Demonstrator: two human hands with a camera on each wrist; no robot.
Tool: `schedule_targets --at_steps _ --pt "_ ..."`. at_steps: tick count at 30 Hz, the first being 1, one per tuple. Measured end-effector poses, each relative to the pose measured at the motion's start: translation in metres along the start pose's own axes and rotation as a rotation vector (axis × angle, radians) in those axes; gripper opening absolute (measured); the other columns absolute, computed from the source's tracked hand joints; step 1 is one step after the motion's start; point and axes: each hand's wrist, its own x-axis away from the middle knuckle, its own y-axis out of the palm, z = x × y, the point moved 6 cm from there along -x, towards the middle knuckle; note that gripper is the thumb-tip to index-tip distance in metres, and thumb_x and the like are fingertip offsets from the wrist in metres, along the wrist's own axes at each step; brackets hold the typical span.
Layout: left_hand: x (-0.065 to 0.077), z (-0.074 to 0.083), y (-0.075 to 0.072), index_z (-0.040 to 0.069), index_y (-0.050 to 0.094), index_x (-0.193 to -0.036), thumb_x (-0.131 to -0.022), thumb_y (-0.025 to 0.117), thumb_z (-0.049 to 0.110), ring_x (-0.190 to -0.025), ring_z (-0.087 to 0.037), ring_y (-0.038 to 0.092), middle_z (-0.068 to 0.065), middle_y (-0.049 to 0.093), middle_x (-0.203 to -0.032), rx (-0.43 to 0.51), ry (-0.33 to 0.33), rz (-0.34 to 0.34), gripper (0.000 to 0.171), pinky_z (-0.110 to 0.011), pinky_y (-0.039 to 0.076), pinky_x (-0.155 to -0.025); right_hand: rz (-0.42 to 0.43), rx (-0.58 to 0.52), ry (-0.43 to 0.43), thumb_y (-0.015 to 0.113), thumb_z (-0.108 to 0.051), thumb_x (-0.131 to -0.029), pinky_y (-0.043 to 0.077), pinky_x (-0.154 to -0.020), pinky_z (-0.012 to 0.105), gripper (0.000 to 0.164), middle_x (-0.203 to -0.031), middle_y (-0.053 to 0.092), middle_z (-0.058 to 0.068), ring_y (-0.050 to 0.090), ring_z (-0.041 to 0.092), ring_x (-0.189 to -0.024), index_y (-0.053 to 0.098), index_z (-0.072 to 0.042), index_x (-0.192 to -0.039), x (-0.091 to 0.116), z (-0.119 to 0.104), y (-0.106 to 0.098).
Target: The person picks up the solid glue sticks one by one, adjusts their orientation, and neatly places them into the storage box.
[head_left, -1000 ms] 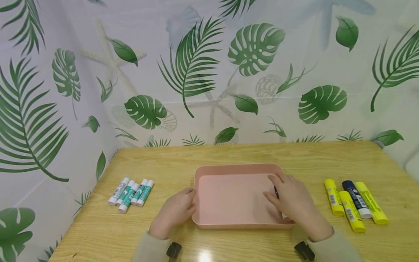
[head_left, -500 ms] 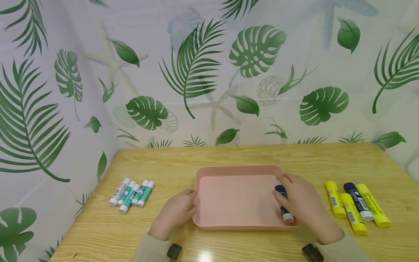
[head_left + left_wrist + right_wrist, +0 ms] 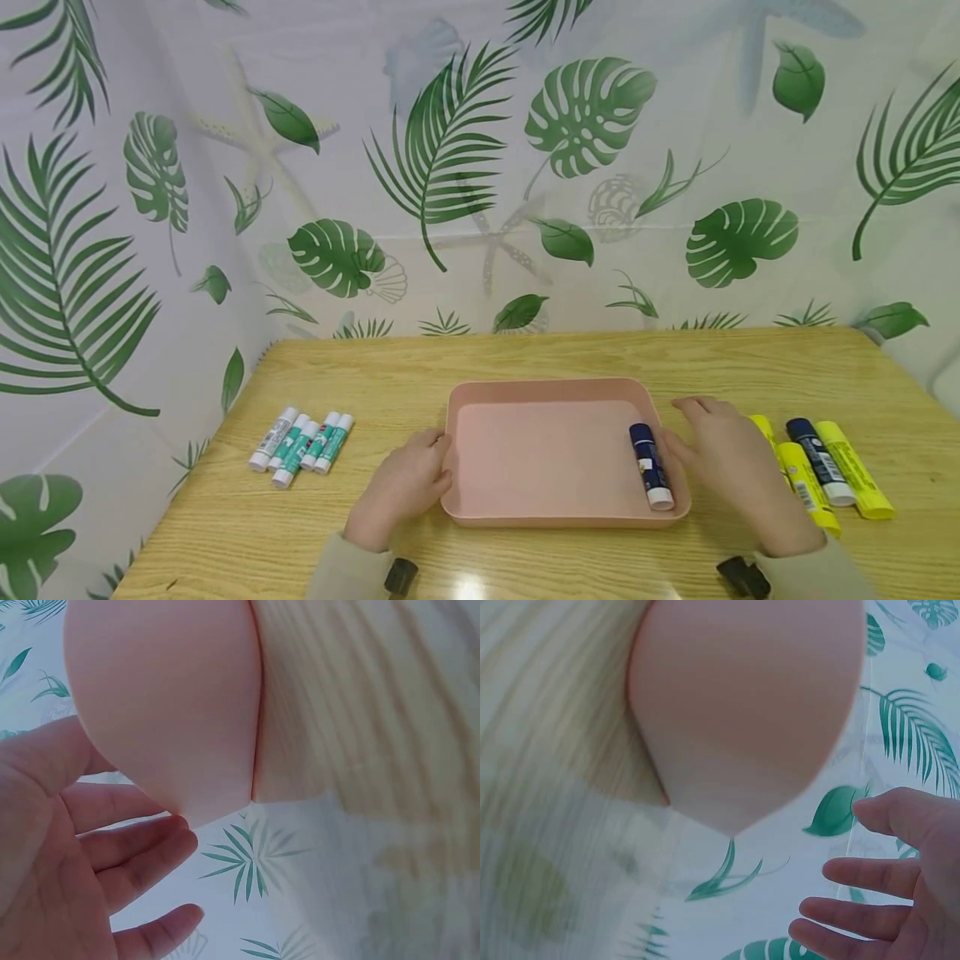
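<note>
Glue stick point(image 3: 649, 467) shows navy-and-white — left hand point(image 3: 411, 475) grips pink tray point(image 3: 540, 458), right hand point(image 3: 731, 458) spread.

We see the right hand point(image 3: 911, 881) lower right, fingers extended, thumb near pink tray point(image 3: 750, 705), upper centre; wood tabletop point(image 3: 555, 690) left, leaf-print cloth point(image 3: 780, 832) behind.

Soft, even light in the head view, white glare on the table point(image 3: 555, 562) below and between left fingers point(image 3: 429, 442) and right fingers point(image 3: 702, 411), dimmer bluish wrist views, table grain blurred across from the fingers
</note>
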Motion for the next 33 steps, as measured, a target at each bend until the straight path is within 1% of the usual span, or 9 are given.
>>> schedule_targets --at_steps 3,5,10,13,18,20,25,28,33 --pt "0.001 0.003 -0.001 -0.01 0.052 -0.116 -0.082 0.058 0.018 -0.107 -0.036 0.047 -0.025 0.047 -0.12 -0.009 0.01 0.005 0.044 -0.044 0.045 -0.081 -0.018 0.008 0.024 0.06 -0.024 -0.081 0.042 -0.072 0.055 0.045 -0.109 0.05 0.031 0.048 0.046 -0.096 0.052 0.008 -0.113 0.0 0.011 0.001" --pt "0.003 0.007 -0.001 -0.01 0.052 -0.116 -0.083 0.057 0.02 -0.109 -0.036 0.046 -0.026 0.046 -0.122 0.002 0.038 0.009 0.045 -0.043 0.043 -0.084 -0.029 0.007 0.042 0.06 -0.024 -0.081 0.043 -0.07 0.055 0.045 -0.108 0.05 0.032 0.048 0.047 -0.095 0.052 0.008 -0.112 0.0 0.019 0.002" --pt "0.007 0.018 0.002 -0.007 0.052 -0.118 -0.086 0.054 0.028 -0.118 -0.036 0.038 -0.024 0.043 -0.127 0.034 0.074 -0.051 0.048 -0.041 0.032 -0.097 -0.084 -0.002 0.117 0.06 -0.028 -0.082 0.042 -0.068 0.058 0.051 -0.11 0.047 0.034 0.045 0.049 -0.095 0.049 0.01 -0.114 -0.001 0.041 0.002" --pt "0.01 0.02 0.005 -0.004 0.051 -0.121 -0.085 0.053 0.037 -0.123 -0.036 0.031 -0.021 0.039 -0.131 0.028 0.056 -0.105 0.054 -0.043 0.028 -0.099 -0.108 -0.001 0.153 0.059 -0.03 -0.082 0.04 -0.068 0.059 0.055 -0.11 0.045 0.036 0.044 0.051 -0.095 0.047 0.012 -0.115 -0.001 0.052 0.001" --pt "0.012 0.02 0.01 -0.001 0.048 -0.125 -0.082 0.049 0.054 -0.127 -0.034 0.025 -0.019 0.036 -0.135 -0.002 0.048 -0.163 0.07 -0.048 0.027 -0.098 -0.127 -0.001 0.169 0.059 -0.028 -0.082 0.042 -0.066 0.057 0.054 -0.106 0.046 0.038 0.045 0.051 -0.092 0.046 0.016 -0.112 -0.001 0.068 -0.003" --pt "0.011 0.02 0.011 -0.002 0.046 -0.126 -0.081 0.048 0.057 -0.127 -0.034 0.023 -0.019 0.035 -0.135 -0.003 0.047 -0.172 0.074 -0.049 0.027 -0.098 -0.133 -0.004 0.175 0.059 -0.025 -0.082 0.043 -0.062 0.056 0.052 -0.105 0.047 0.038 0.047 0.051 -0.089 0.046 0.016 -0.111 0.0 0.073 -0.004" --pt "0.009 0.018 0.009 -0.004 0.045 -0.126 -0.081 0.05 0.056 -0.128 -0.034 0.022 -0.021 0.035 -0.134 0.02 0.037 -0.166 0.076 -0.049 0.027 -0.098 -0.161 -0.025 0.186 0.057 -0.018 -0.083 0.044 -0.056 0.052 0.046 -0.103 0.049 0.037 0.05 0.049 -0.085 0.046 0.018 -0.11 0.001 0.083 -0.005" --pt "0.009 0.016 0.009 -0.004 0.045 -0.126 -0.08 0.051 0.056 -0.128 -0.033 0.022 -0.021 0.034 -0.134 0.028 0.026 -0.167 0.076 -0.049 0.027 -0.098 -0.204 -0.04 0.204 0.056 -0.015 -0.084 0.045 -0.054 0.049 0.045 -0.102 0.05 0.037 0.053 0.045 -0.079 0.045 0.019 -0.11 0.001 0.089 -0.004" --pt "0.008 0.015 0.009 -0.005 0.045 -0.126 -0.08 0.051 0.056 -0.128 -0.032 0.022 -0.02 0.035 -0.135 0.013 0.018 -0.165 0.077 -0.048 0.027 -0.098 -0.269 -0.062 0.242 0.054 -0.012 -0.084 0.043 -0.047 0.04 0.039 -0.092 0.053 0.034 0.054 0.027 -0.06 0.047 0.019 -0.106 0.003 0.094 -0.001"
